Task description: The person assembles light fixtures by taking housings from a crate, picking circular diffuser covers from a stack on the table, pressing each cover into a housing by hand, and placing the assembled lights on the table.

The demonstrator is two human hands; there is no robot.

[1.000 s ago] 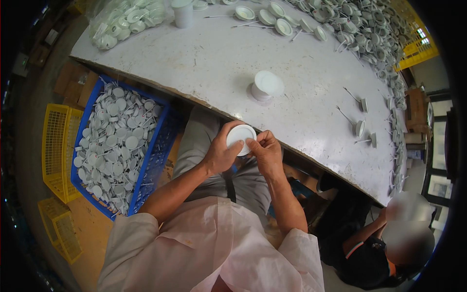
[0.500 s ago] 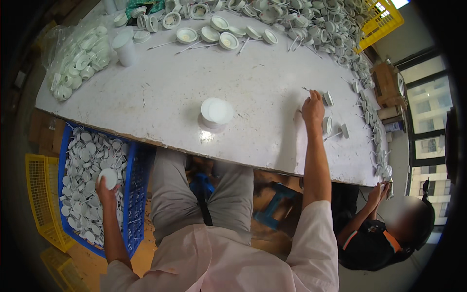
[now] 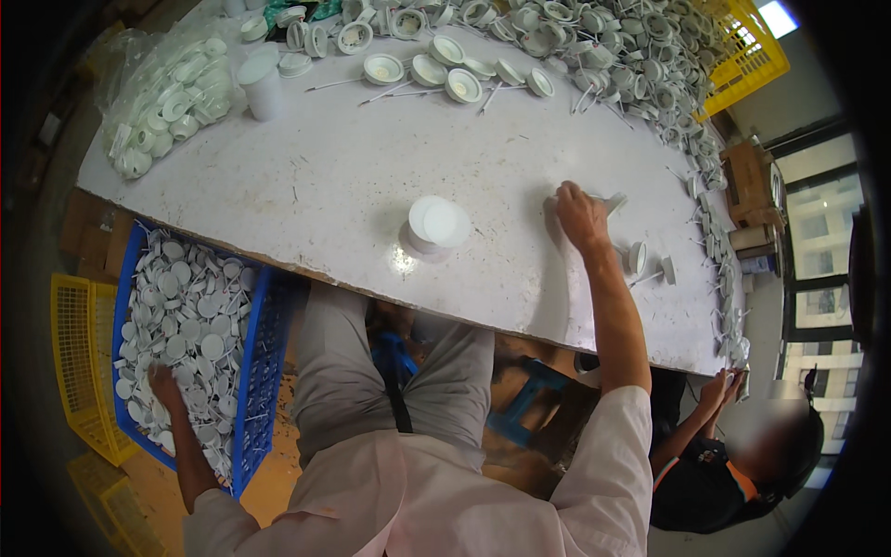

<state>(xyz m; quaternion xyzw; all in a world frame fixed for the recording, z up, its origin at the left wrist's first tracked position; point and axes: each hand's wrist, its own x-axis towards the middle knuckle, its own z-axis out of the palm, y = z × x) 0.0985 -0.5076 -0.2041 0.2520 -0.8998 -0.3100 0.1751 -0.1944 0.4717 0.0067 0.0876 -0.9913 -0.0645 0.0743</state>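
My left hand [image 3: 165,385] is over a blue crate [image 3: 243,371] heaped with white round pieces with thin leads. Its fingers look loosened and I see no piece in them, though they are small in view. A white disc piece [image 3: 212,348] lies on the heap beside that hand. Above the table, my right hand [image 3: 582,218] is closed in a pinch on the thin lead of a white cup-shaped lamp part [image 3: 615,202], which is blurred. Two similar parts, one a white cup part [image 3: 637,257], lie by my right wrist. Near the table's front stands a stack of white discs [image 3: 436,225].
A large heap of white lamp parts [image 3: 594,56] covers the table's far side and right edge. A clear bag of white parts [image 3: 176,102] and a white cylinder [image 3: 263,85] stand at far left. Yellow crates [image 3: 83,362] flank the blue one. Another person [image 3: 733,455] sits at right.
My left hand has let go of the white disc and moved left and down over the crate. My right hand has drawn slightly left and nearer, onto a lamp part's lead. The view has shifted slightly.
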